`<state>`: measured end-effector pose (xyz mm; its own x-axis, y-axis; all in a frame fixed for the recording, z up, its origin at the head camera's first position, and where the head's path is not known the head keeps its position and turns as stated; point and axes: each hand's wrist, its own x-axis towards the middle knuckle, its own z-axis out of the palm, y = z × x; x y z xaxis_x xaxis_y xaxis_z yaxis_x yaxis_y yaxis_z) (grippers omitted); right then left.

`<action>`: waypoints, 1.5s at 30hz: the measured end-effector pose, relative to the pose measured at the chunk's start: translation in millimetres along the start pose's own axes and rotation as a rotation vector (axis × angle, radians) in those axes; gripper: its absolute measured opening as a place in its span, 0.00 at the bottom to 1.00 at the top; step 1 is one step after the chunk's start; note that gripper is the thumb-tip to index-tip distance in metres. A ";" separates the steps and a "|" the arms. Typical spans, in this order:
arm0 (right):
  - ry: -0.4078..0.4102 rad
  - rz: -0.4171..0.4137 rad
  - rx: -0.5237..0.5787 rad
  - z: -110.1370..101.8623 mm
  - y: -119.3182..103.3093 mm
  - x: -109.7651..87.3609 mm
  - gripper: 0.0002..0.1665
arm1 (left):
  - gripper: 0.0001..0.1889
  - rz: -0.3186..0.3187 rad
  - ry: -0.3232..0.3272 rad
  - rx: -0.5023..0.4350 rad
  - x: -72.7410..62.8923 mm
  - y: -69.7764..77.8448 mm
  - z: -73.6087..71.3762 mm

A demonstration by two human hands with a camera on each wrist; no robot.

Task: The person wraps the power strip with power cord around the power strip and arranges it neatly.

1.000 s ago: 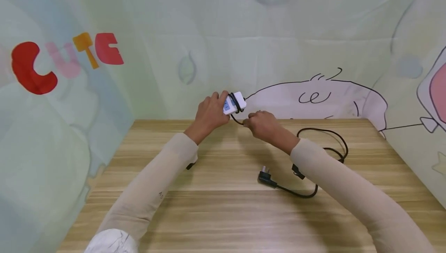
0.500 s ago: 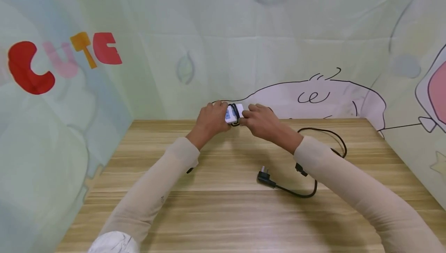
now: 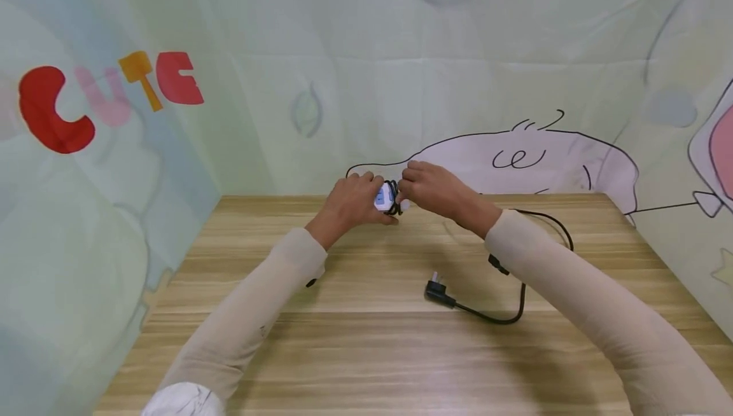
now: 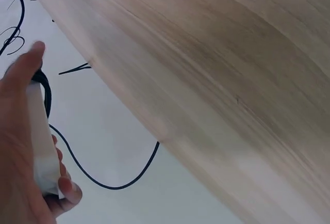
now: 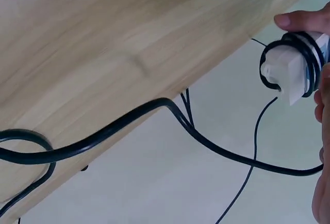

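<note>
A white power strip (image 3: pixel 382 198) with blue socket faces is held over the table's far edge. My left hand (image 3: pixel 352 203) grips its left part; in the left wrist view the thumb and fingers wrap the white body (image 4: pixel 42 146). Several turns of black cord (image 5: pixel 304 61) circle the strip's right end. My right hand (image 3: pixel 432 190) pinches the cord close beside that end, and its fingertips are partly hidden. From that hand the loose cord (image 5: pixel 227 152) runs back over the table. The cord's black plug (image 3: pixel 438 292) lies on the table, prongs pointing away.
The wood-grain table (image 3: pixel 343 352) ends at a printed fabric backdrop (image 3: pixel 275 123). Slack cord curves across its right side, partly under my right sleeve (image 3: pixel 572 301). A small dark piece (image 3: pixel 498 264) shows at that sleeve's edge.
The power strip has come down slightly and turned. My right hand has carried the cord from below the strip up around its right end. Slack cord on the right has shortened; the plug stays put.
</note>
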<state>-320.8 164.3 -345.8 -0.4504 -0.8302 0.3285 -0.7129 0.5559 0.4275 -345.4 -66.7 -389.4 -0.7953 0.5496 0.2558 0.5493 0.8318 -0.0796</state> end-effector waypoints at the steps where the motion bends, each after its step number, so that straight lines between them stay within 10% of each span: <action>1: -0.004 -0.002 0.013 -0.7 1.1 0.9 0.19 | 0.46 0.010 0.001 -0.008 -0.1 0.0 0.6; 17: -0.021 0.184 0.489 0.3 18.6 9.1 0.13 | 0.47 0.152 -0.003 -0.073 2.7 5.2 -7.2; 26: -0.015 0.256 0.792 13.3 31.7 10.0 0.08 | 0.32 0.218 0.038 -0.066 6.9 0.0 -11.0; 45: 0.044 0.378 1.029 22.1 31.4 8.9 0.14 | 0.31 0.157 0.128 -0.386 2.9 -8.1 -12.1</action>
<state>-359.1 173.5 -348.1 -0.7292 -0.6003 0.3285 -0.6497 0.4566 -0.6078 -349.0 -72.8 -376.3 -0.6695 0.6327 0.3890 0.7361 0.6355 0.2332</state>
